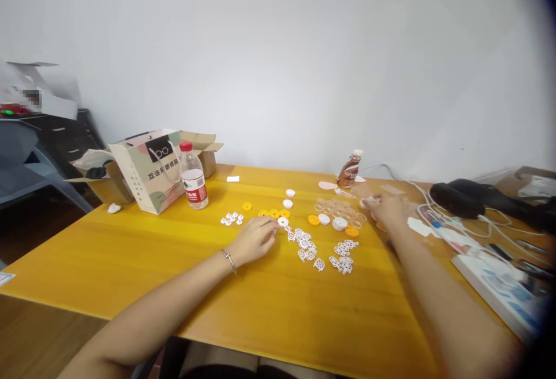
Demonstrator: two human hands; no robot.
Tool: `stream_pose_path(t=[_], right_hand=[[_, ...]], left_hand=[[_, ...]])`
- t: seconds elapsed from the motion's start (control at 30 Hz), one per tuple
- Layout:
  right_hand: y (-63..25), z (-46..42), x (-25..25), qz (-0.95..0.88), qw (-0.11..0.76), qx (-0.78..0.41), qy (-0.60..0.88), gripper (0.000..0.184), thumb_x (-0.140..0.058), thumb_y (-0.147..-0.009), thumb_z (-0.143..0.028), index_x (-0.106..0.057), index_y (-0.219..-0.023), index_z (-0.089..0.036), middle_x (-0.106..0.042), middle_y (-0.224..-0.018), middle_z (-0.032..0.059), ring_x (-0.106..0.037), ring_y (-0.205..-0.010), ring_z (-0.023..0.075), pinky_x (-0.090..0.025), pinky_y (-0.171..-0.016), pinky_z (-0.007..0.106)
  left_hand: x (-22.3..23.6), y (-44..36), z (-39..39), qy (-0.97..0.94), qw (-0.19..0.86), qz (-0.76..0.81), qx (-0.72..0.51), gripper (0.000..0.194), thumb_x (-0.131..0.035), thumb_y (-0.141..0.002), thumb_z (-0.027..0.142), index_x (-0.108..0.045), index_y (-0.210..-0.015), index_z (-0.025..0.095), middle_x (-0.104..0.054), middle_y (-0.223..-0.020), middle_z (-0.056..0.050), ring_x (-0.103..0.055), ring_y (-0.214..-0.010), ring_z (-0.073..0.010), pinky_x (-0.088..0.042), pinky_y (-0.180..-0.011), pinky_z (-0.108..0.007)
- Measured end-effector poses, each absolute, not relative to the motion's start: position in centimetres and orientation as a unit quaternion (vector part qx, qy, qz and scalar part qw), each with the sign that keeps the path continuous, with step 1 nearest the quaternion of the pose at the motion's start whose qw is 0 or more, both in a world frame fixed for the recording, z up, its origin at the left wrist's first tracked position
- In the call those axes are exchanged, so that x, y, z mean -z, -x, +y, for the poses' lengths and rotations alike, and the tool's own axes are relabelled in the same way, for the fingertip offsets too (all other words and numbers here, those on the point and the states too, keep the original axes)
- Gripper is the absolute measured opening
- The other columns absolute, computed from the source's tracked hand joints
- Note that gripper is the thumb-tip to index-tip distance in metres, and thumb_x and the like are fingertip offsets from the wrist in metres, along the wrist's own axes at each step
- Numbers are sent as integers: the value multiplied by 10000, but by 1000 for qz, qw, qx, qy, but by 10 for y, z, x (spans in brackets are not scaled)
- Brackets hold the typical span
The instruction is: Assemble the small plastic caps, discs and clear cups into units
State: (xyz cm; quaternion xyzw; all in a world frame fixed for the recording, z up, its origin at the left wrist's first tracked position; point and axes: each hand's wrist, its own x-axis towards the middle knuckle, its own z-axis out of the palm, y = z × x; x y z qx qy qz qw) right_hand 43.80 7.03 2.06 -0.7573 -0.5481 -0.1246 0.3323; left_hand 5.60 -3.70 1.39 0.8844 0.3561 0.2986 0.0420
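Water bottle (193, 176) stands on table (130, 263), right of paper bag (147, 169)

Bare tabletop (143, 263) is lying open along the near edge and the left, giving free passage there. Toward the back left, a paper bag (150, 170), a water bottle (193, 176) and cardboard boxes (204, 150) are standing as a barrier. The middle is being crowded by low scattered pieces: white openwork parts (310, 251), yellow discs (273, 213) and white caps (324, 219), passable only from above. A brown drink bottle (350, 169) is standing upright behind them. The right side is being blocked by tangled white cables (452, 225), a black device (473, 198) and a flat box (499, 286).
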Motion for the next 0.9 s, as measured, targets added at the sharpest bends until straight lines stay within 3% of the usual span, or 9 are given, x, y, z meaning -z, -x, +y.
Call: stream_pose_path(t=[0.13, 0.37, 0.47, 0.53, 0.63, 0.77, 0.9], right_hand=[[-440, 84, -21, -544, 291, 116, 779, 332, -629, -555, -409, -635, -741, -134, -489, -989, 234, -338, -974, 357, -222, -727, 488], [-441, 87, -19, -533, 262, 106, 798, 245, -645, -550, -311, -621, -699, -119, -475, -1016, 259, -314, -1006, 386, -198, -734, 514], [-430, 78, -26, -544, 289, 141, 775, 291, -608, -593, -307, -610, -805, -106, -465, -1066, 254, -318, -1029, 376, -203, -776, 511], [-412, 68, -32, -552, 354, 169, 735, 308, -554, -654, -319, -593, -868, -101, -468, -1088, 249, -335, -1038, 365, -215, -805, 510], [-370, 49, -38, -630, 465, 83, 616, 259, -461, -735, -319, -577, -870, -130, -548, -991, 197, -427, -980, 305, -278, -823, 472], [-299, 16, -31, -718, 453, -14, 527, 225, -429, -776, -349, -571, -833, -185, -626, -801, 64, -556, -740, 185, -419, -708, 318], [-254, -17, -19, -780, 418, -129, 447, 214, -403, -812, -341, -570, -808, -207, -624, -765, 43, -564, -707, 177, -432, -668, 303]], left_hand=[[-15, -50, -28, -877, 34, 370, -304, 197, -422, -796, 153, -557, -936, 188, -578, -992, -53, -526, -935, -174, -401, -831, -307], [-21, -45, -27, -869, 20, 389, -305, 196, -407, -834, 251, -553, -947, 186, -593, -957, -57, -539, -900, -176, -397, -804, -297], [-27, -42, -26, -851, 16, 415, -322, 240, -386, -850, 318, -547, -965, 183, -599, -929, -59, -540, -884, -181, -395, -804, -305], [-31, -37, -21, -829, 10, 440, -345, 251, -363, -858, 313, -550, -964, 183, -599, -937, -61, -538, -891, -183, -388, -824, -314], [-31, -23, -5, -776, 16, 500, -384, 254, -335, -860, 270, -540, -978, 179, -595, -979, -59, -532, -925, -178, -387, -849, -306], [-21, 3, 22, -742, 21, 583, -330, 238, -374, -814, 193, -541, -980, 164, -595, -1002, -64, -527, -945, -179, -388, -855, -302], [-17, 23, 33, -750, 25, 597, -284, 196, -437, -756, 185, -588, -874, 142, -612, -929, -91, -544, -878, -215, -401, -806, -335]])
